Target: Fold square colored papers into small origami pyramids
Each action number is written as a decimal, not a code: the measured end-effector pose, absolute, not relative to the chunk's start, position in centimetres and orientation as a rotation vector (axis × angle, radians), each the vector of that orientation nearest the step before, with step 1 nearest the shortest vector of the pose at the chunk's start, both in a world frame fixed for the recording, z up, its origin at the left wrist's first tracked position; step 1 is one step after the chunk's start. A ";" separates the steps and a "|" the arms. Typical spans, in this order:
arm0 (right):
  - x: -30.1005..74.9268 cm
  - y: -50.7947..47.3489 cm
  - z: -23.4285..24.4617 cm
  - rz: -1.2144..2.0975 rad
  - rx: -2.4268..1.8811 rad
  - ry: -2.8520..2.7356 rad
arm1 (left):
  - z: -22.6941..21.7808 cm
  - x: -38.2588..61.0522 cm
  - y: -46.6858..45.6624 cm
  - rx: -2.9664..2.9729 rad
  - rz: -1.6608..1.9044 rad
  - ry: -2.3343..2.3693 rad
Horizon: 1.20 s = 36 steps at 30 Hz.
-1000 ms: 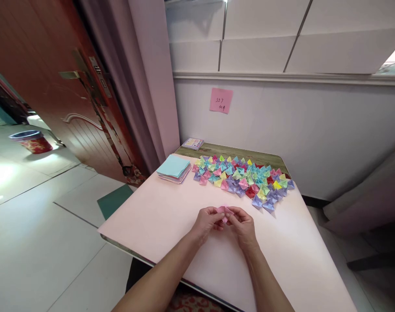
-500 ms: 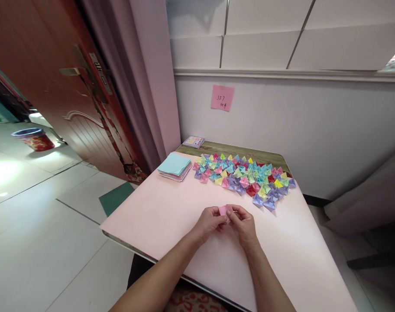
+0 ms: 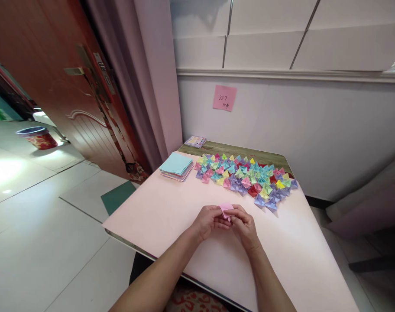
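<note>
A small folded pink paper piece (image 3: 225, 209) is pinched between my left hand (image 3: 208, 222) and my right hand (image 3: 244, 225), just above the pink table cover (image 3: 158, 212). Both hands are closed on it, fingertips meeting at the paper. Beyond them lies a spread of several folded paper shapes (image 3: 246, 177) in blue, pink, yellow, purple, green and red. A stack of square coloured paper sheets (image 3: 176, 166) with a light blue sheet on top lies at the far left of the table.
A small pack of paper (image 3: 195, 141) rests on the bare wooden table edge by the wall. A pink sticky note (image 3: 224, 98) is on the wall. A brown door (image 3: 54, 86) and curtain (image 3: 142, 78) stand left; a red bin (image 3: 38, 138) sits on the tiled floor.
The pink paper has been turned and worked between my fingers; it now sticks up a little more above them. Both hands stay in the same spot over the table.
</note>
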State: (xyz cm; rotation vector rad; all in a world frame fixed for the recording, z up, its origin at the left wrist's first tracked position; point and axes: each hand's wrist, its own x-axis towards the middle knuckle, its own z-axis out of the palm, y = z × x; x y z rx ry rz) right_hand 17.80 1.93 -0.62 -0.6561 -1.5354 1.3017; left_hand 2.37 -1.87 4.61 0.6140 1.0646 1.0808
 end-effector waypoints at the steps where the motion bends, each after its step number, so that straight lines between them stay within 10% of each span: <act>1: 17.9 1.9 -0.5 1.283 -0.652 -1.557 | 4.6 2.3 -1.9 0.612 1.088 1.038; 36: 16.6 1.7 -0.6 1.454 -0.898 -1.168 | 3.7 2.9 -2.2 0.647 1.113 1.130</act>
